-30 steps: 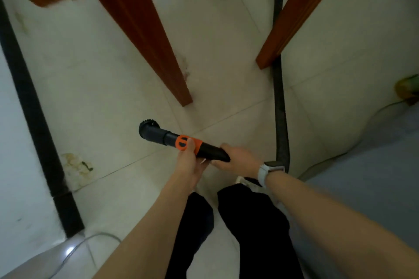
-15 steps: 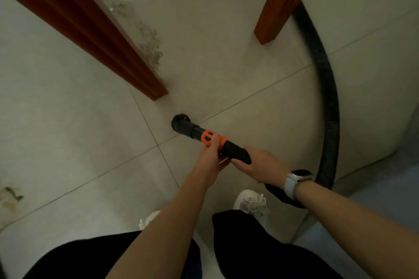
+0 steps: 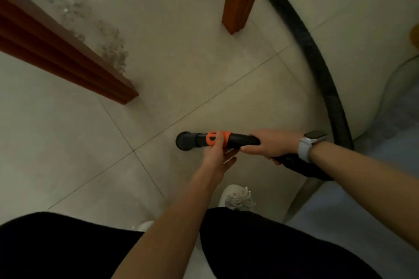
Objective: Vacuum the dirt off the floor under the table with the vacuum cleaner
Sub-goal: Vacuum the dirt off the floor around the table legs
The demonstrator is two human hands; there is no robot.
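- My right hand is wrapped round the rear of the vacuum wand, and my left hand pinches its orange collar. Both hands are clamped on it, close together.
- The wand hangs over the tile floor in front of my shoe; whether it touches the tile, I cannot tell.
- Its long axis runs nearly level across the view, and the round nozzle points to my left.
- The dirt lies well apart, ahead and left beside the near counter leg.
- I judge I should swing the nozzle toward it, keep it low, sweep slowly along the leg and let the hose trail free.
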